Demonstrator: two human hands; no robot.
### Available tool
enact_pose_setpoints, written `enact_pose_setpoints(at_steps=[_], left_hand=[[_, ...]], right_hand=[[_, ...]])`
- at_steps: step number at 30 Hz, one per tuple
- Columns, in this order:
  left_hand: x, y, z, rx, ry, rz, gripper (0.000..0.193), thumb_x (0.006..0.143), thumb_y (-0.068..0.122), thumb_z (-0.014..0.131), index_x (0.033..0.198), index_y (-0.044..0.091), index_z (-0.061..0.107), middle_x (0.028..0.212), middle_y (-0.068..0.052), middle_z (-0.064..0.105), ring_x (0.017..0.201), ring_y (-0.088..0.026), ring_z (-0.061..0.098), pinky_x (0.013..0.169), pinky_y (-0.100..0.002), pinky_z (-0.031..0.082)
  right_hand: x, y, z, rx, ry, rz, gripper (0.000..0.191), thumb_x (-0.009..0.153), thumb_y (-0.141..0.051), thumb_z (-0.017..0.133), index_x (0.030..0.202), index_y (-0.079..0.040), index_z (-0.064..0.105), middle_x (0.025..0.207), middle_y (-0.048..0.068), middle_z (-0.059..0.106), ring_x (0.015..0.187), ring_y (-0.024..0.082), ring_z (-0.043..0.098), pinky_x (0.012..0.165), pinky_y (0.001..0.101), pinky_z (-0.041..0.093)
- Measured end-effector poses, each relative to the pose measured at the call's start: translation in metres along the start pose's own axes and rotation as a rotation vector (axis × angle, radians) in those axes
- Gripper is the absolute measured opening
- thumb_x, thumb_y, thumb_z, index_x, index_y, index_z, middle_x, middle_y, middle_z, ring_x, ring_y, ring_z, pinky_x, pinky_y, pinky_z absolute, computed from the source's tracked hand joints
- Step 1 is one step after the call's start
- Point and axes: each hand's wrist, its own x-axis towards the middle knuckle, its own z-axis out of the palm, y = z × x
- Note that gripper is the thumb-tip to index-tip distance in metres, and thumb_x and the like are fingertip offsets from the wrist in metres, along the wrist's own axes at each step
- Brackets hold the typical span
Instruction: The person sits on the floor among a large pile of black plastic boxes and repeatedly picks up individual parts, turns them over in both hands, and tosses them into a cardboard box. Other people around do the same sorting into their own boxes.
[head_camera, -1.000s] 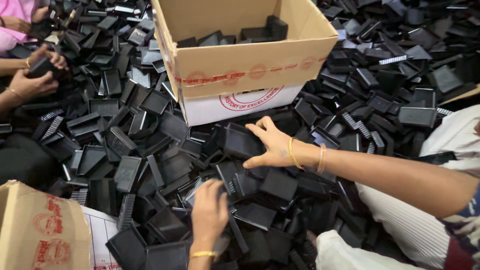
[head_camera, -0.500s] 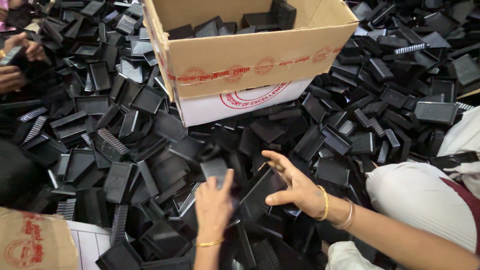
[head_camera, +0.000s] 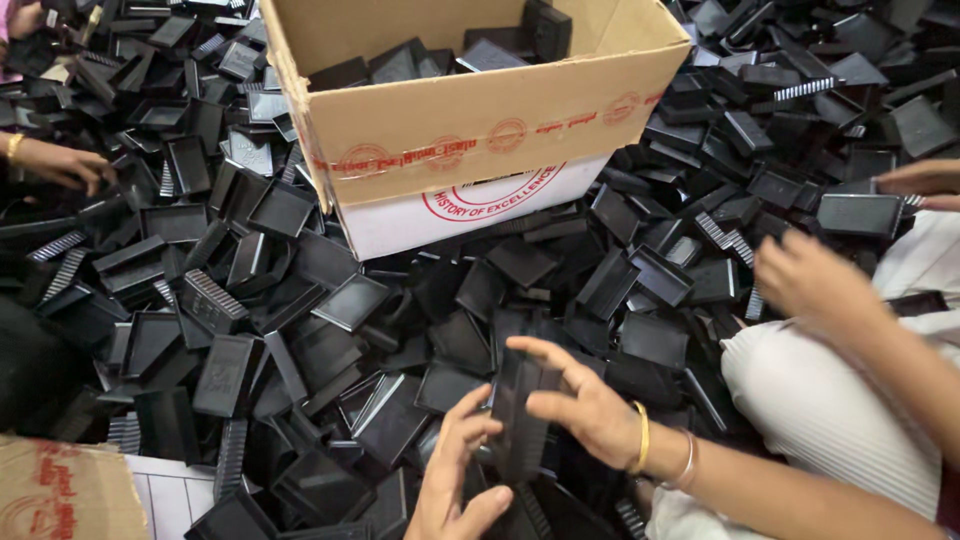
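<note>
**Both hands on one black tray above the heap**

At the lower middle of the frame the left hand (head_camera: 455, 480) and the right hand (head_camera: 585, 405) hold a single black plastic tray (head_camera: 518, 420) between them. The tray stands on edge, nearly upright, just above the heap. The left hand comes up from the bottom edge with its fingers curled against the tray's left side and lower end. The right hand reaches in from the right, fingers bent over the tray's top and its right side, closed on it. Two bangles (head_camera: 660, 462) sit on the right wrist.

All around lies a heap of black trays (head_camera: 250, 330), spread over most of the frame, some face up, some tilted, some stacked. At the upper middle stands an open cardboard box (head_camera: 480, 140) with a few black trays inside it. A corner of a second cardboard box (head_camera: 60, 495) shows at the lower left.

At the right edge another person's hand (head_camera: 815, 280) hovers over the heap; it is blurred and I cannot tell whether it holds anything. Another person's hand (head_camera: 65, 165) rests on the trays at the left edge.
</note>
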Motion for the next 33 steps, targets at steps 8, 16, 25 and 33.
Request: enact_pose_setpoints(at_steps=[8, 16, 25, 33], left_hand=[[-0.001, -0.012, 0.015, 0.147, 0.192, -0.143, 0.053, 0.079, 0.012, 0.082, 0.128, 0.004, 0.066, 0.128, -0.015, 0.064, 0.116, -0.023, 0.066, 0.099, -0.036, 0.052], [0.006, -0.015, 0.008, -0.688, 0.058, -0.298, 0.076, 0.076, 0.002, 0.078, 0.141, 0.004, 0.04, 0.142, -0.018, 0.052, 0.13, -0.031, 0.053, 0.112, -0.043, 0.041], [0.01, 0.0, 0.009, -0.312, 0.122, -0.16, 0.061, 0.078, 0.006, 0.08, 0.135, 0.0, 0.061, 0.148, -0.021, 0.047, 0.136, -0.033, 0.053, 0.113, -0.043, 0.042], [0.011, 0.007, 0.006, -0.054, 0.074, 0.053, 0.054, 0.08, 0.012, 0.083, 0.13, 0.004, 0.068, 0.149, -0.026, 0.049, 0.138, -0.039, 0.055, 0.115, -0.045, 0.045]], right_hand=[[-0.013, 0.001, 0.006, -0.463, -0.02, -0.252, 0.078, 0.085, -0.004, 0.079, 0.155, -0.005, 0.045, 0.144, 0.007, 0.044, 0.136, 0.018, 0.046, 0.111, 0.0321, 0.04], [-0.018, 0.006, 0.004, -0.356, -0.166, -0.233, 0.08, 0.088, -0.006, 0.079, 0.158, -0.002, 0.041, 0.147, 0.008, 0.04, 0.144, 0.02, 0.039, 0.12, 0.0334, 0.032], [-0.02, 0.006, 0.005, -0.39, -0.103, -0.268, 0.083, 0.086, -0.004, 0.08, 0.158, -0.004, 0.039, 0.15, 0.008, 0.038, 0.143, 0.02, 0.041, 0.118, 0.0337, 0.036], [-0.022, 0.003, 0.009, -0.373, -0.108, -0.31, 0.086, 0.085, -0.004, 0.082, 0.159, -0.002, 0.038, 0.15, 0.009, 0.037, 0.144, 0.021, 0.04, 0.119, 0.0343, 0.036]])
